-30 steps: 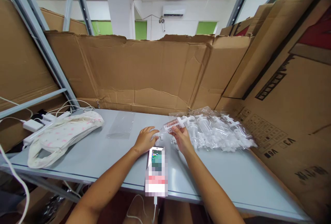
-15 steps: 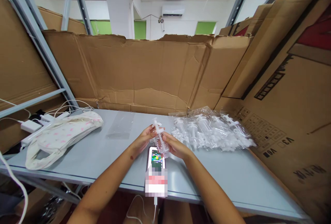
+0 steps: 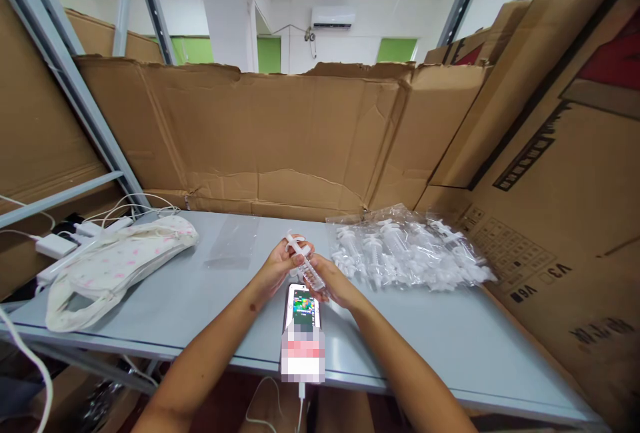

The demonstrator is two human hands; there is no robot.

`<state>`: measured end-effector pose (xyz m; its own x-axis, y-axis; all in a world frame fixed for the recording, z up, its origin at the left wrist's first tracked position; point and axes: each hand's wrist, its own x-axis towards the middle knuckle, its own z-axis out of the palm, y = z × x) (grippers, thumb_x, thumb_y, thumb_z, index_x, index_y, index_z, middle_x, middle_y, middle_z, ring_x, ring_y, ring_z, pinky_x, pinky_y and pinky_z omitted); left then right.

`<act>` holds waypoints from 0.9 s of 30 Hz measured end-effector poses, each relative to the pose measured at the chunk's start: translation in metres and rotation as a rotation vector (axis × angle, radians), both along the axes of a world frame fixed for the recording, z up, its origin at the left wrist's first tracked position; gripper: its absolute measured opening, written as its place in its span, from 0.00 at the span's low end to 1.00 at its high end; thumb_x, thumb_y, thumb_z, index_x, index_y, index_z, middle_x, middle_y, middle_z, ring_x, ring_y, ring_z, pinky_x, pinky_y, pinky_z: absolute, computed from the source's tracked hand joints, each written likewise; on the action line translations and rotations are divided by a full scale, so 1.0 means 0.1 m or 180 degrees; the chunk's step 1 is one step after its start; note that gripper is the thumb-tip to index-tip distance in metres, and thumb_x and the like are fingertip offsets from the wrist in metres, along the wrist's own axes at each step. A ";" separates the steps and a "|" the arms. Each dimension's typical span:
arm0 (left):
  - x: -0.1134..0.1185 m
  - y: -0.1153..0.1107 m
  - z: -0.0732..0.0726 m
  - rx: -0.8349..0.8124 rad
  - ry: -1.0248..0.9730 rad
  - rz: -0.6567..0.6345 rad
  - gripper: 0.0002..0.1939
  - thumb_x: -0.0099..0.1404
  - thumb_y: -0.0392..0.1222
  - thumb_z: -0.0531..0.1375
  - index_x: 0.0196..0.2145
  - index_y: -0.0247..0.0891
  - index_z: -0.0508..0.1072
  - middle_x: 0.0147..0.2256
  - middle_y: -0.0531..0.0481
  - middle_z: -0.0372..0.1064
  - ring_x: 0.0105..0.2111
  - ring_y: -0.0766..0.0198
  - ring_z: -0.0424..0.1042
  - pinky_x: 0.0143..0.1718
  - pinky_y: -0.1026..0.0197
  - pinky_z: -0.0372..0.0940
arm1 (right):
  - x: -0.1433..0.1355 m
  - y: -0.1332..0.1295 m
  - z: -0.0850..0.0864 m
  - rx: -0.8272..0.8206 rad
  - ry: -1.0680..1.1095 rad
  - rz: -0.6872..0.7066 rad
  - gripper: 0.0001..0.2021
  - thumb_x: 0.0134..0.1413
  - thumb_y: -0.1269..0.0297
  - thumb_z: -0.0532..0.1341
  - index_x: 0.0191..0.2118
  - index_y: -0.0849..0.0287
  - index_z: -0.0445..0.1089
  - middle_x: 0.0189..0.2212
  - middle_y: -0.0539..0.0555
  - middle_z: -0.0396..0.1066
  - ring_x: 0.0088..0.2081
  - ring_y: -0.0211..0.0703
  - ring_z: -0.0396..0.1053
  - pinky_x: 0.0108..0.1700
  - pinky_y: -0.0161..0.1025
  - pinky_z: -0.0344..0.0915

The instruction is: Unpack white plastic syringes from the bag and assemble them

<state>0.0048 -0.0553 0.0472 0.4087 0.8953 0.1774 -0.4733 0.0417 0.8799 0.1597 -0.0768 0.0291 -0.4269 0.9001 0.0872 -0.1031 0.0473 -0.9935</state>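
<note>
A clear plastic syringe (image 3: 312,274) with a white plunger is held in both hands above the desk, tilted with its plunger end up to the left. My left hand (image 3: 284,261) is closed around its upper part near the flange. Lower down, my right hand (image 3: 334,282) grips the barrel from the right side. A small white piece shows beneath my left fingers, too small to name. Just under the hands lies a phone (image 3: 303,309) with its screen lit, its lower part pixelated.
Clear bags of several syringes (image 3: 395,253) lie to the right. An empty-looking clear plastic bag (image 3: 233,246) lies to the left, beyond it a white fabric bag (image 3: 135,253) and a power strip (image 3: 65,263) with cables. Cardboard (image 3: 280,133) walls the grey desk (image 3: 425,339).
The syringe has tilted further, its plunger end moving left and its barrel turning toward the right hand. Both hands have shifted slightly around it, still holding on.
</note>
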 end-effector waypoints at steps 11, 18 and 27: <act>0.01 0.01 -0.01 0.0061 0.0184 0.0163 0.25 0.51 0.42 0.67 0.46 0.38 0.65 0.46 0.43 0.69 0.51 0.55 0.65 0.53 0.55 0.54 | -0.01 0.02 -0.02 0.0274 -0.0530 -0.0540 0.26 0.52 0.43 0.54 0.50 0.58 0.61 0.17 0.45 0.61 0.13 0.34 0.57 0.12 0.32 0.50; -0.16 0.17 0.10 0.0262 0.0320 0.0556 0.27 0.57 0.51 0.61 0.53 0.41 0.64 0.46 0.45 0.70 0.49 0.59 0.67 0.54 0.55 0.52 | 0.09 0.07 -0.01 0.0118 -0.0112 -0.0506 0.21 0.50 0.44 0.56 0.43 0.55 0.62 0.19 0.46 0.61 0.13 0.33 0.59 0.12 0.31 0.48; -0.32 0.44 0.38 0.0999 0.1077 0.1074 0.16 0.56 0.51 0.61 0.35 0.36 0.68 0.31 0.50 0.72 0.33 0.65 0.70 0.41 0.61 0.62 | 0.21 0.10 0.04 0.0303 -0.0271 -0.0282 0.21 0.51 0.47 0.57 0.45 0.57 0.62 0.19 0.44 0.61 0.15 0.32 0.58 0.14 0.30 0.50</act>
<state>-0.0272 -0.0112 0.0849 0.1897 0.9115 0.3649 -0.1047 -0.3508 0.9306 0.1811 -0.0669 0.0332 -0.3556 0.9240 0.1407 -0.0100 0.1468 -0.9891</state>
